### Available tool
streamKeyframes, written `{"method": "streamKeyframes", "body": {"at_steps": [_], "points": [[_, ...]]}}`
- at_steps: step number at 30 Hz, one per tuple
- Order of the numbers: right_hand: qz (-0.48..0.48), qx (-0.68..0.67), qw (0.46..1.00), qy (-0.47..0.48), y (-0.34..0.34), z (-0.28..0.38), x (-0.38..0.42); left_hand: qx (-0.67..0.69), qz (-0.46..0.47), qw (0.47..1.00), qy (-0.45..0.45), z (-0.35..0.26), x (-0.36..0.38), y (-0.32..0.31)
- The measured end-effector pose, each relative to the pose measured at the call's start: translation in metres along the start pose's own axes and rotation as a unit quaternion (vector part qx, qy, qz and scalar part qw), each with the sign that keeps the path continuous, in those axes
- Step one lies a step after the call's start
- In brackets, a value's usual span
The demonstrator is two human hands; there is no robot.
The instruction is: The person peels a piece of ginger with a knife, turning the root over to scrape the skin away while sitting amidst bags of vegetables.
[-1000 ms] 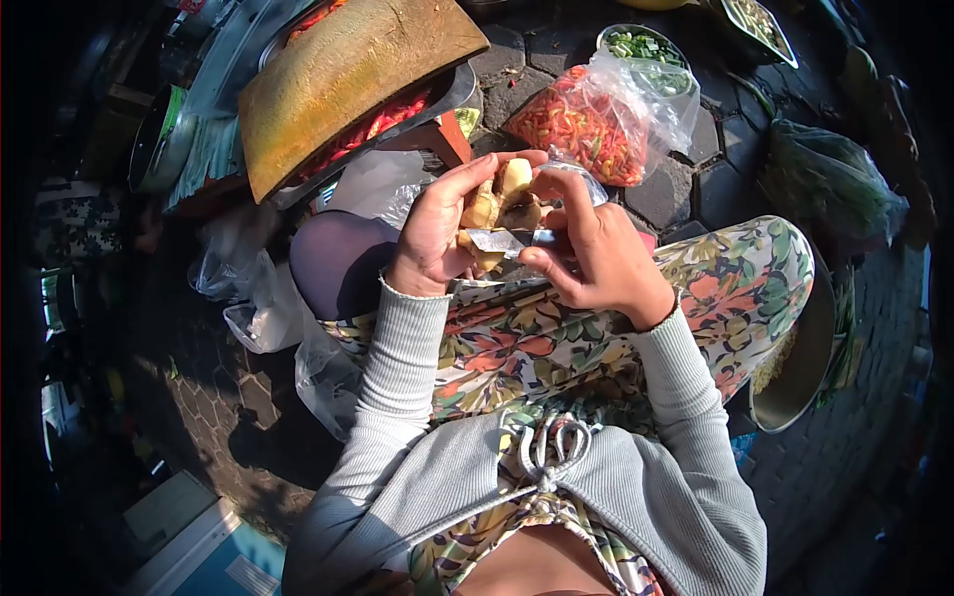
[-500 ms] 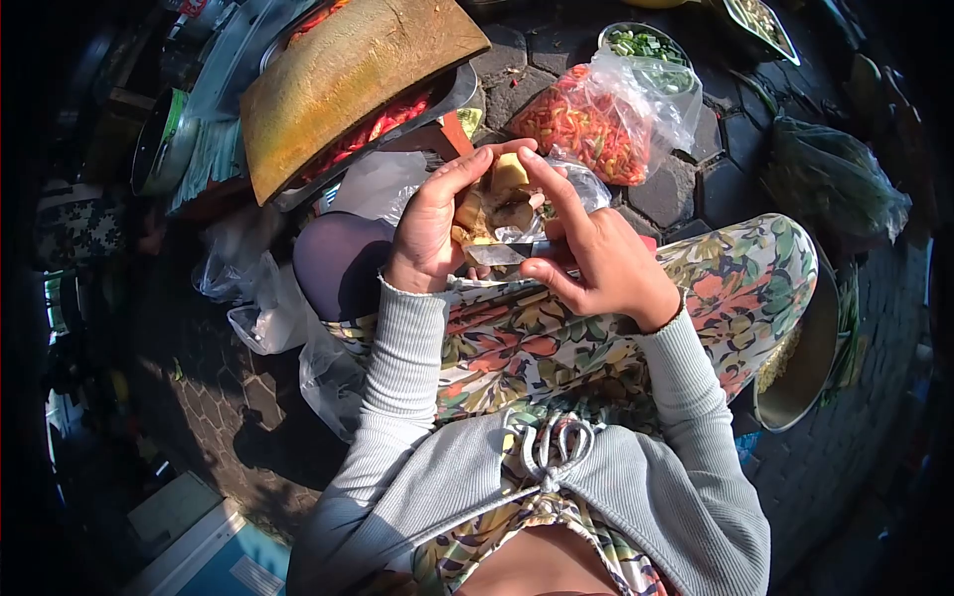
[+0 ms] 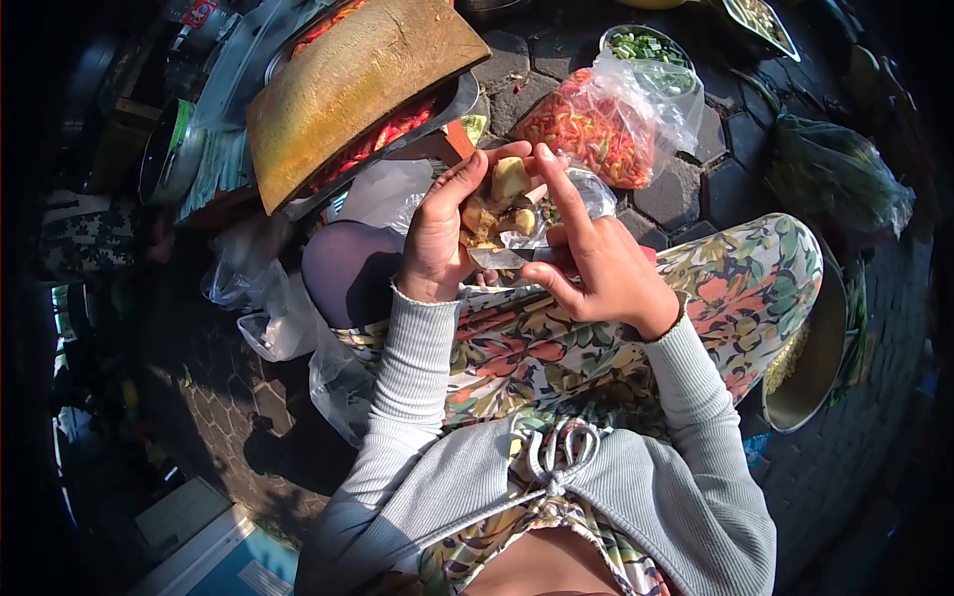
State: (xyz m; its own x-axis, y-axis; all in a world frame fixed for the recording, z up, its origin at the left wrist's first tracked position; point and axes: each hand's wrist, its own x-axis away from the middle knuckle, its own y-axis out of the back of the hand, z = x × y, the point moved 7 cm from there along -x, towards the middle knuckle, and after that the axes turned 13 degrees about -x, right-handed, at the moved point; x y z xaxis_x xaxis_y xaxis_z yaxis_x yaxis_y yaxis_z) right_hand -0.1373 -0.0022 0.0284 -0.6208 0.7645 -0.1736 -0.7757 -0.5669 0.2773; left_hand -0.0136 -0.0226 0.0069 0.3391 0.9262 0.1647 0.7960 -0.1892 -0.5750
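A knobby brown root that looks like ginger (image 3: 510, 181), with a pale peeled top, is up in front of my lap. My left hand (image 3: 445, 221) is curled around its left side, thumb and fingertips near the top. My right hand (image 3: 608, 260) grips a small knife (image 3: 494, 259), its blade pointing left below the root. The right index finger stretches up to the root's upper right side. Part of the knife handle is hidden by my fingers. Clear plastic (image 3: 586, 194) lies behind the root.
A wooden board (image 3: 363, 94) rests over a tray of red chillies (image 3: 397, 121) at upper left. Ahead sit a bag of chopped chillies (image 3: 596, 129) and a bowl of cut greens (image 3: 646, 45). Bagged greens (image 3: 840, 179) and a metal basin (image 3: 810, 382) are to the right.
The root is tilted slightly differently between my hands. Both hands have shifted slightly in view, with the whole scene moving a little right; both grips stay the same.
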Motion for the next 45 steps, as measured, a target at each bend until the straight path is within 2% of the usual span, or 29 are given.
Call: {"method": "streamKeyframes", "body": {"at_steps": [2,6,8,12,14,24,27,29,31,32,33,35,36,37,39,41,42,45], "points": [[-0.007,-0.011,1.0,-0.001,-0.002,-0.001,0.0,0.023,-0.043,0.999,0.008,0.001,0.001,-0.003],[-0.02,-0.02,1.0,0.009,-0.005,-0.001,-0.001,0.062,-0.025,0.997,0.028,0.001,0.0,-0.003],[-0.038,-0.004,0.998,0.041,-0.005,0.001,-0.001,0.139,0.056,0.988,0.025,0.001,-0.001,-0.009],[-0.033,-0.042,0.999,0.001,-0.004,0.003,0.0,0.073,0.04,0.996,0.018,0.0,0.0,-0.008],[-0.01,-0.016,0.999,0.041,-0.005,0.007,0.001,0.01,-0.004,1.0,-0.008,-0.003,0.001,-0.007],[-0.048,-0.004,0.996,0.073,0.0,0.008,0.0,0.06,-0.006,0.998,0.021,0.005,0.002,-0.008],[-0.062,0.04,0.995,0.071,-0.002,0.007,0.002,0.087,0.002,0.996,0.025,0.007,-0.002,-0.008],[-0.101,0.131,0.981,0.099,0.0,0.012,0.004,0.103,0.002,0.995,0.016,0.007,-0.005,-0.007],[-0.123,0.129,0.976,0.126,0.004,0.012,0.006,0.132,-0.029,0.991,-0.013,0.001,-0.005,-0.004],[-0.147,0.126,0.969,0.152,0.008,0.014,0.008,0.249,0.038,0.967,-0.036,0.0,-0.007,-0.003],[-0.145,0.125,0.97,0.152,0.01,0.015,0.008,0.241,0.053,0.967,-0.054,-0.004,-0.008,-0.003],[-0.102,-0.121,0.987,0.04,0.015,0.0,0.001,0.245,0.053,0.966,-0.059,-0.007,-0.006,-0.005],[-0.072,-0.146,0.986,0.043,0.011,-0.003,-0.003,0.246,0.053,0.966,-0.059,-0.006,-0.005,-0.005],[-0.072,-0.146,0.986,0.042,0.012,-0.002,-0.001,0.256,0.063,0.963,-0.059,-0.006,-0.005,-0.005],[0.005,-0.174,0.985,0.004,0.001,0.001,-0.001,0.266,0.071,0.959,-0.061,-0.007,-0.002,-0.006],[0.007,-0.163,0.987,0.013,0.0,0.003,-0.002,0.337,0.093,0.937,-0.01,-0.006,0.003,-0.011],[0.013,-0.162,0.987,0.017,0.0,0.005,-0.002,0.418,0.196,0.887,0.004,-0.009,0.008,-0.019],[0.017,-0.156,0.987,0.026,0.0,0.008,-0.001,0.353,0.205,0.912,-0.042,-0.007,0.009,-0.013]]}}
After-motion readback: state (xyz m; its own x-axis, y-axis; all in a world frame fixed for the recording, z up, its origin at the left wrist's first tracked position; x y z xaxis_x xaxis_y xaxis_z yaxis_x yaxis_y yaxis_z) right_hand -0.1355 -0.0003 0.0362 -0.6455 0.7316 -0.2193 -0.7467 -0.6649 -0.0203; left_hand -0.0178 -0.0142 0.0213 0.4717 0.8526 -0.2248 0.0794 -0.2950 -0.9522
